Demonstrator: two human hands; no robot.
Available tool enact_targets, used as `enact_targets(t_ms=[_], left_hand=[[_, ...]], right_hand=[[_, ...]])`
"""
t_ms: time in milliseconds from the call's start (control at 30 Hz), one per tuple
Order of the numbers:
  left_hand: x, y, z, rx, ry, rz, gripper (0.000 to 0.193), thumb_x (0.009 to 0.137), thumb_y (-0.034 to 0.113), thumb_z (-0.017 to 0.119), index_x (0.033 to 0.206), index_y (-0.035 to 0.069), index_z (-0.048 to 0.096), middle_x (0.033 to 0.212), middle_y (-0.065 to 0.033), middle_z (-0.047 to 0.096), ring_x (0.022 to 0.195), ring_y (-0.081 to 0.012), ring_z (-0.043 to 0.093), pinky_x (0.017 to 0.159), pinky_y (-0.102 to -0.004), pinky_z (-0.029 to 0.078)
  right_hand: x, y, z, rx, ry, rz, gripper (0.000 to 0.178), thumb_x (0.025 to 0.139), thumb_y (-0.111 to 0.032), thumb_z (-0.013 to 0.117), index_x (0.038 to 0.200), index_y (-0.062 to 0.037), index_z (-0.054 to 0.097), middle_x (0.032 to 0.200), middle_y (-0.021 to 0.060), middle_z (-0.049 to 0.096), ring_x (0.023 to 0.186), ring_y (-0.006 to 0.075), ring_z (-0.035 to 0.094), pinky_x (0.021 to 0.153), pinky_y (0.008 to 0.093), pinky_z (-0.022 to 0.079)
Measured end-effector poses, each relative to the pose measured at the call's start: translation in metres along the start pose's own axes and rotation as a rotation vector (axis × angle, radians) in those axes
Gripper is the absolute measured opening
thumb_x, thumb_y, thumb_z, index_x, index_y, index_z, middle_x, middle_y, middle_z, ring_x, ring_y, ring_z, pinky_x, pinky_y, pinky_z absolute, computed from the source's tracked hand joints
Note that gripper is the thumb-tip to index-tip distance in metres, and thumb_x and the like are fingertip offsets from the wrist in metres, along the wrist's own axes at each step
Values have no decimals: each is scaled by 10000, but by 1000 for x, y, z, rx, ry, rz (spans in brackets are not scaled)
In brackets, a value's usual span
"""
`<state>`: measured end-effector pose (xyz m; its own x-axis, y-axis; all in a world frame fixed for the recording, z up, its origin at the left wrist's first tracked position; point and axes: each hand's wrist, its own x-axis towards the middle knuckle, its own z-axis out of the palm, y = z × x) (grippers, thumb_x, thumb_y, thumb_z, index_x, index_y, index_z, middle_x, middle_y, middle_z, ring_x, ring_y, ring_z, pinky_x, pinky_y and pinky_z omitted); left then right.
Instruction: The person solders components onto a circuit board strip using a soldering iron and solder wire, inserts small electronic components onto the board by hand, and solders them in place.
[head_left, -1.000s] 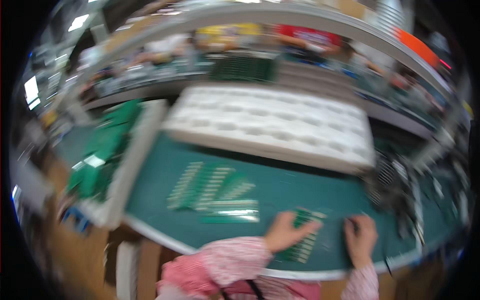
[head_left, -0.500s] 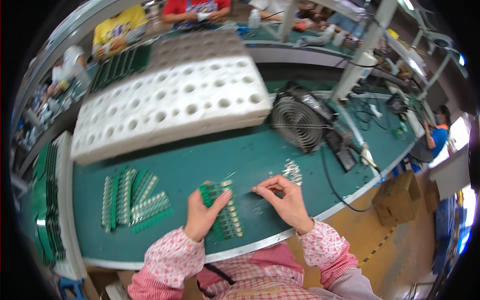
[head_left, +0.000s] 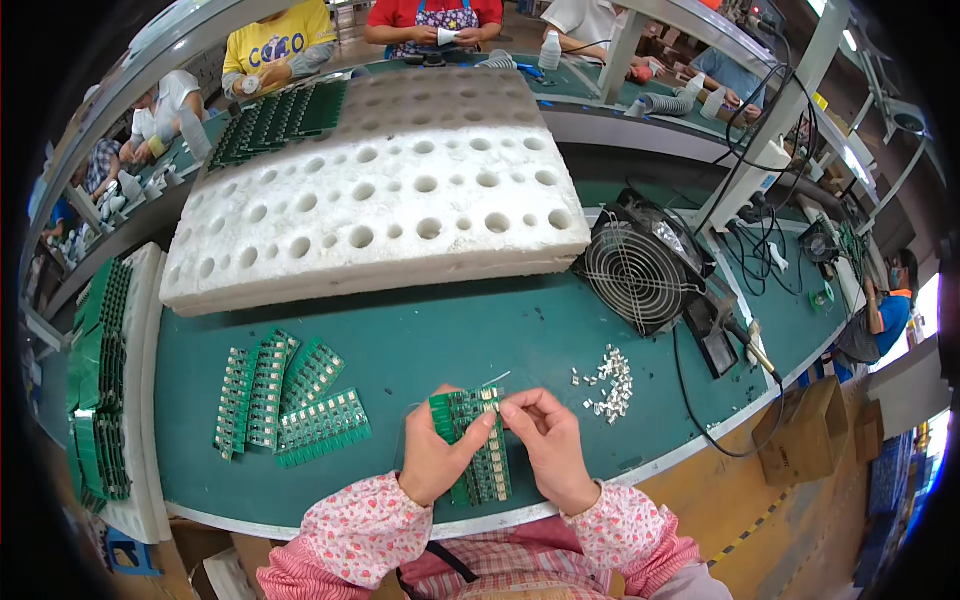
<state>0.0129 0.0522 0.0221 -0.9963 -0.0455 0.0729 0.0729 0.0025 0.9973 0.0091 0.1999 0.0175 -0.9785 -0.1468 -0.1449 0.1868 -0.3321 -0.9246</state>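
Circuit board, green, rectangular [head_left: 488, 468]: gripped between left hand's [head_left: 436, 460] fingers and thumb. Right hand [head_left: 550, 448]: fingertips at its upper right edge, grip indeterminable. Small silvery components [head_left: 615, 386]: loose, right of these fingertips.

Green tabletop [head_left: 455, 335] open before white foam block [head_left: 393, 207]; small loose parts [head_left: 614, 385], fan [head_left: 640, 268] obstruct right.

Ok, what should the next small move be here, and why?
Perhaps a gentle press by the right hand while the left hand steadies the green board: the right fingertips are at the board's upper right edge, and the left thumb lies across its face. Whether the fingertips hold anything is hidden.
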Motion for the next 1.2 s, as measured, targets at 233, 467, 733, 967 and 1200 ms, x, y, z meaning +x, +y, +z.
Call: enact_targets(t_ms=[233, 467, 733, 967, 1200], left_hand=[[-8, 3, 5, 10, 64, 13, 167, 791, 75, 717, 825, 9, 567, 711, -2, 614, 649, -48, 548, 571, -231, 453], [-6, 8, 6, 138, 32, 45, 210, 767, 67, 736, 846, 10, 550, 711, 6, 591, 656, -49, 532, 579, -233, 451], [3, -7, 2, 41, -91, 46, 284, 758, 68, 770, 926, 7, 549, 830, -30, 647, 730, -79, 604, 668, -239, 498], [6, -5, 4, -290, 8, -158, 189, 795, 44, 734, 897, 21, 577, 821, -32, 653, 715, -82, 616, 651, -241, 516], [3, -7, 2, -266, -20, -151, 173, 794, 37, 735, 901, 9, 602, 832, -36, 662, 730, -84, 620, 659, -246, 521]], right_hand=[[-9, 11, 10, -8, 67, -63, 113, 929, -94, 588, 991, -11, 543, 970, 24, 593, 899, 70, 549, 831, 224, 443], [-10, 17, 8, -102, 98, -167, 126, 938, -97, 575, 1011, -12, 519, 994, 38, 578, 899, 73, 542, 825, 230, 445], [-5, 4, -8, -192, 162, -145, 158, 893, -109, 642, 983, -1, 571, 914, 49, 614, 863, 100, 574, 806, 245, 459], [11, -39, -84, -1345, 191, -710, 212, 735, -91, 727, 930, -76, 645, 896, 57, 602, 877, 258, 553, 766, 369, 440], [20, -35, -93, -1506, 73, -788, 176, 754, -100, 716, 921, -84, 661, 898, 38, 602, 868, 226, 555, 733, 339, 435]])
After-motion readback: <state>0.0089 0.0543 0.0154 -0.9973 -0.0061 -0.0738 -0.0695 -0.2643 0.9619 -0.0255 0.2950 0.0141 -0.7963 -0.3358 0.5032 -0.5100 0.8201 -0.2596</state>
